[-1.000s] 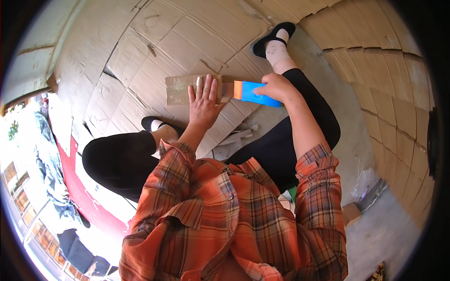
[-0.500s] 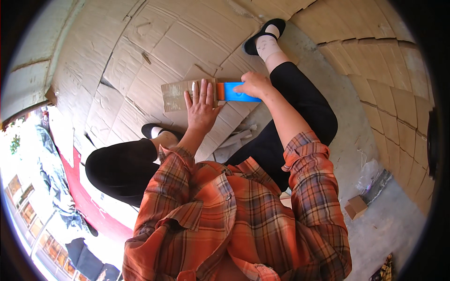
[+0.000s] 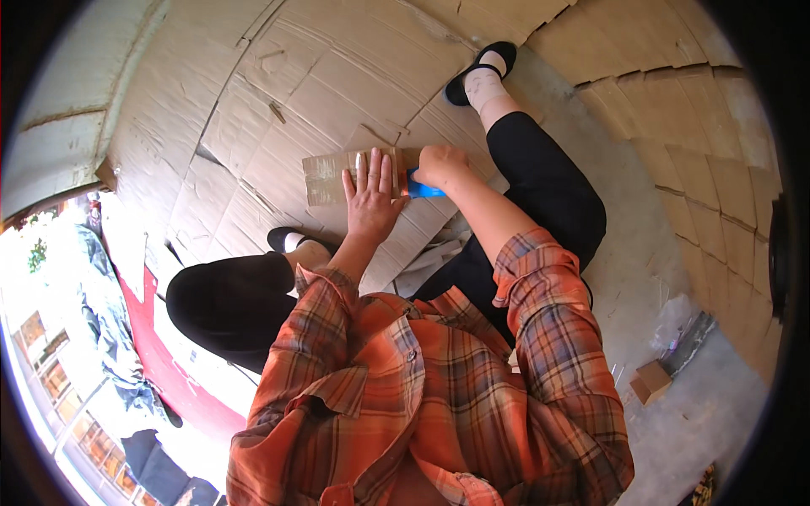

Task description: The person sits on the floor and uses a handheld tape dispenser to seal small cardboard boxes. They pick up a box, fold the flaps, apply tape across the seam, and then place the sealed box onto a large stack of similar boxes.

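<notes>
We have brought our right hand (image 3: 442, 166) toward nine o'clock, closer to our left hand (image 3: 373, 207); the blue tool (image 3: 427, 190), level and plainly visible earlier, now shows far less beneath our grip, near the cardboard box's (image 3: 327, 180) three o'clock end.

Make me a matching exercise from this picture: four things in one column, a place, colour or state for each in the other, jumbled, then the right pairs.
Column one
1. Left hand
2. Tape dispenser
3. Shirt
4. Small carton

Column two
A. Orange plaid, sleeves rolled up
B. On the grey floor, toward the picture's right
C. Laid flat on a cardboard box
D. Blue and orange, gripped by the right hand

Pairs: 1-C, 2-D, 3-A, 4-B.
</notes>
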### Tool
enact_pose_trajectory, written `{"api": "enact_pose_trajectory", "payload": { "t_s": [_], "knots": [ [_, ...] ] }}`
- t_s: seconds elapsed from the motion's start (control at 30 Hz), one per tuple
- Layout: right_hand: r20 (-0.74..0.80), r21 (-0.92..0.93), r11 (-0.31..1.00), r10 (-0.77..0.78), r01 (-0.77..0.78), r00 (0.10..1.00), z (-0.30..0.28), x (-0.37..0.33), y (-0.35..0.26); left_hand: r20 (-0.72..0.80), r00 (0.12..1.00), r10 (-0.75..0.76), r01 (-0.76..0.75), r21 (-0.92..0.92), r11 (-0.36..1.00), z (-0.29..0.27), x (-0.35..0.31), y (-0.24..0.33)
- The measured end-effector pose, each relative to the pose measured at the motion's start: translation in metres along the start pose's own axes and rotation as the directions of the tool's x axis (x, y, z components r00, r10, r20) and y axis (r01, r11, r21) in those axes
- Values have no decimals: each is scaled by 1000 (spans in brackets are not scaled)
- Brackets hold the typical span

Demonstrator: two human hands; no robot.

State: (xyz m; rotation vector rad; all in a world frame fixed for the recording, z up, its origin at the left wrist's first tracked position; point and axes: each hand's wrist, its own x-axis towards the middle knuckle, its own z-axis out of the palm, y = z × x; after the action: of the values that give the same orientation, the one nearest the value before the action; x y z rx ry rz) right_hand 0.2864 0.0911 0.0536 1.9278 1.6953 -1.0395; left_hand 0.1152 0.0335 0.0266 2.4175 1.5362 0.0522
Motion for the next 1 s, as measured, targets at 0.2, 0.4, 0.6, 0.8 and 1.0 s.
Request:
{"api": "enact_pose_trajectory", "payload": {
  "t_s": [0.2, 0.4, 0.6, 0.8, 1.0],
  "knots": [
    [-8, -64, 998, -20, 20, 1000, 1, -17, 8, 24, 1000, 5, -4, -43, 999, -8, -1, 2],
    [135, 17, 973, -229, 229, 964, 11, -43, -12, -18, 1000, 11, -10, 54, 999, 5, -3, -1],
    [175, 24, 989, -146, 144, 974, 40, -11, -18, 26, 1000, 15, -16, 40, 999, 5, -1, -1],
    [297, -42, 979, -179, 200, 938, 35, -18, -24, 11, 1000, 25, -26, 38, 999, 6, -4, -5],
    [206, -26, 977, -203, 213, 957, 46, -28, -23, -27, 999, 34, -34, 10, 999, 6, -5, -2]
  ]
}}
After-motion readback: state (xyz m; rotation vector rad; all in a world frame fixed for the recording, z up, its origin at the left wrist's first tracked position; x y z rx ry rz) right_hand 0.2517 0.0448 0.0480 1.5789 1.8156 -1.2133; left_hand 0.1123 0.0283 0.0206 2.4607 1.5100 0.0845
